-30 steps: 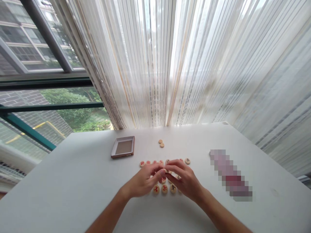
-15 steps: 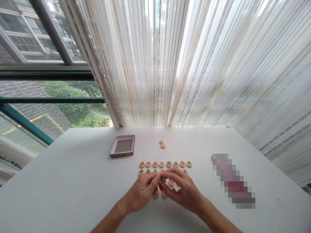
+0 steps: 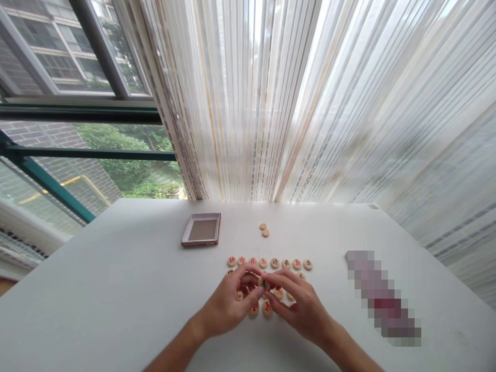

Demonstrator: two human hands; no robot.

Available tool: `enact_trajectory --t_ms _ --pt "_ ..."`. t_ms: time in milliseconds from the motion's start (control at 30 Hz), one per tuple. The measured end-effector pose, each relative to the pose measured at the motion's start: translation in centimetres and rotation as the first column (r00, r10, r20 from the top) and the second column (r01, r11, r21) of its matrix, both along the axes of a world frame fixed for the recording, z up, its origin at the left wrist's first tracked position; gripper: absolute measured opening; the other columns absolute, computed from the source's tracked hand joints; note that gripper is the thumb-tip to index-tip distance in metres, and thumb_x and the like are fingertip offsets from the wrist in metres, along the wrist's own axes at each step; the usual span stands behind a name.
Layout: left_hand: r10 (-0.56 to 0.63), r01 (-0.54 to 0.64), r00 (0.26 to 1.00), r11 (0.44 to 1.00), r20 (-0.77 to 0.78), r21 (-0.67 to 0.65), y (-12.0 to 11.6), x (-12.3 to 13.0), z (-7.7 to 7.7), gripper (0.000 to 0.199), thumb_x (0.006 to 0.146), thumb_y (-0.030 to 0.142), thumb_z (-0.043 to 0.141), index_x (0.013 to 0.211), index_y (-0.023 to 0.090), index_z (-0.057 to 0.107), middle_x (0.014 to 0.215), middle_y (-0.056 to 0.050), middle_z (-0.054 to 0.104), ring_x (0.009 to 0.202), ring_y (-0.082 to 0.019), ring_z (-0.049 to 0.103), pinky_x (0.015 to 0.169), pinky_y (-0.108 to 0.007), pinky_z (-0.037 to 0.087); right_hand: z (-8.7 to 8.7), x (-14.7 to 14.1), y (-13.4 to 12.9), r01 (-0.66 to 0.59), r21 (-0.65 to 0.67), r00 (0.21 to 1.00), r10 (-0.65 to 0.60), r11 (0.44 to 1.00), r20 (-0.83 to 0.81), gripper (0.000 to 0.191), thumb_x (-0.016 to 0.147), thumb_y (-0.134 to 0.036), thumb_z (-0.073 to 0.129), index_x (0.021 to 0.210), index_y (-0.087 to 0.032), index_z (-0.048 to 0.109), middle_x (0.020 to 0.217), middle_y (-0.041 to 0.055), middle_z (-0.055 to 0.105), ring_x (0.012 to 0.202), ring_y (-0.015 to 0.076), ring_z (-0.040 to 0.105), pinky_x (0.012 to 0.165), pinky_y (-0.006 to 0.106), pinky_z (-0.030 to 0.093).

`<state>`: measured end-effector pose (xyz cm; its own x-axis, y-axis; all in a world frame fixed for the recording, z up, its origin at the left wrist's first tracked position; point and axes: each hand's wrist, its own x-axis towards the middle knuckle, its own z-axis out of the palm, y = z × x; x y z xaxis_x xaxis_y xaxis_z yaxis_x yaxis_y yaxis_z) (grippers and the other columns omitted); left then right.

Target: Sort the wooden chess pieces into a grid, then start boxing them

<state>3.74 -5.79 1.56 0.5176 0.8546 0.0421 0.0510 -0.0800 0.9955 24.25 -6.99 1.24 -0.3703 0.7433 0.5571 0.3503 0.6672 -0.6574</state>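
A round wooden Chinese chess piece (image 3: 264, 284) with a black character is held up between my two hands, over the rows of pieces. My left hand (image 3: 232, 299) pinches it from the left, thumb below and index finger above. From the right, my right hand (image 3: 300, 299) has fingertips and thumb at its edge. Behind my hands runs a row of pieces with red and black characters, among them a red one (image 3: 263, 262). Nearer pieces, such as a red-marked one (image 3: 267, 308), lie below and between my hands; several are partly hidden by my fingers.
Two blank-looking discs (image 3: 265, 233) lie farther back on the white table (image 3: 116, 289). A shallow open box or lid (image 3: 201, 230) is at back left. On the right lies a long pixelated object (image 3: 382, 294). Striped curtains (image 3: 248, 103) and a window stand behind the table.
My left hand's fingers have opened out and now reach around the piece's upper edge. The piece shows its black character more fully. The whole view has shifted slightly.
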Motion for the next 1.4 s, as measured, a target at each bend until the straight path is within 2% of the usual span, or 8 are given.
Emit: enact_trajectory --t_ms 167,467,733,967,1167,1400 --pt "-0.001 0.001 0.999 1.000 0.052 0.005 -0.31 -0.06 0.39 0.027 0.094 0.034 0.063 0.115 0.021 0.052 0.097 -0.007 0.069 0.080 -0.017 0.066 0.072 -0.028 0.054 0.02 0.08 0.09 0.016 -0.022 1.000 -0.016 1.000 -0.020 0.034 0.093 -0.016 0.061 0.125 -0.028 0.061 0.096 0.0059 0.069 0.082 0.0190 0.066 0.074 0.033 0.058" --pt "0.041 -0.042 0.999 0.998 0.017 0.057 -0.53 0.19 0.16 0.023 0.096 0.033 0.060 0.114 0.022 0.051 0.097 -0.006 0.068 0.081 -0.017 0.068 0.074 -0.029 0.054 0.67 -0.11 -0.05 0.007 -0.140 0.995 -0.021 0.990 -0.101 0.026 0.091 -0.017 0.064 0.116 -0.026 0.065 0.095 0.0040 0.071 0.081 0.0172 0.068 0.075 0.030 0.058" --pt "0.103 -0.082 0.992 0.968 -0.078 0.237 -0.48 0.14 0.34 0.023 0.094 0.031 0.062 0.115 0.024 0.057 0.087 -0.002 0.067 0.073 -0.016 0.064 0.069 -0.026 0.053 0.71 -0.02 -0.16 0.010 -0.204 0.991 -0.037 0.979 -0.128 0.024 0.092 -0.021 0.064 0.116 -0.026 0.066 0.098 0.0049 0.073 0.082 0.0180 0.069 0.077 0.032 0.059" --pt "0.101 -0.086 0.993 0.972 -0.060 0.220 -0.50 0.18 0.11 0.025 0.094 0.032 0.062 0.117 0.023 0.056 0.088 -0.003 0.068 0.074 -0.016 0.065 0.070 -0.027 0.054 0.47 -0.11 -0.17 0.027 -0.237 0.990 -0.059 0.971 -0.131 0.023 0.092 -0.022 0.065 0.114 -0.026 0.066 0.098 0.0033 0.072 0.082 0.0170 0.069 0.077 0.030 0.059" --pt "0.087 -0.076 0.995 0.974 -0.043 0.215 -0.48 0.19 -0.08 0.025 0.095 0.030 0.060 0.119 0.024 0.056 0.101 -0.006 0.070 0.079 -0.017 0.066 0.072 -0.028 0.055 0.61 -0.07 -0.38 0.031 -0.257 0.989 -0.068 0.966 -0.134 0.020 0.092 -0.021 0.064 0.112 -0.025 0.066 0.099 0.0035 0.072 0.085 0.0171 0.069 0.079 0.029 0.058" --pt "0.149 -0.076 0.975 0.920 -0.164 0.385 -0.49 -0.09 -0.33 0.025 0.096 0.026 0.058 0.121 0.027 0.056 0.099 -0.003 0.071 0.078 -0.016 0.067 0.074 -0.027 0.055 0.67 -0.02 -0.36 0.018 -0.293 0.986 -0.065 0.956 -0.153 0.019 0.093 -0.021 0.062 0.111 -0.025 0.065 0.098 0.0030 0.071 0.084 0.0164 0.068 0.078 0.028 0.057"
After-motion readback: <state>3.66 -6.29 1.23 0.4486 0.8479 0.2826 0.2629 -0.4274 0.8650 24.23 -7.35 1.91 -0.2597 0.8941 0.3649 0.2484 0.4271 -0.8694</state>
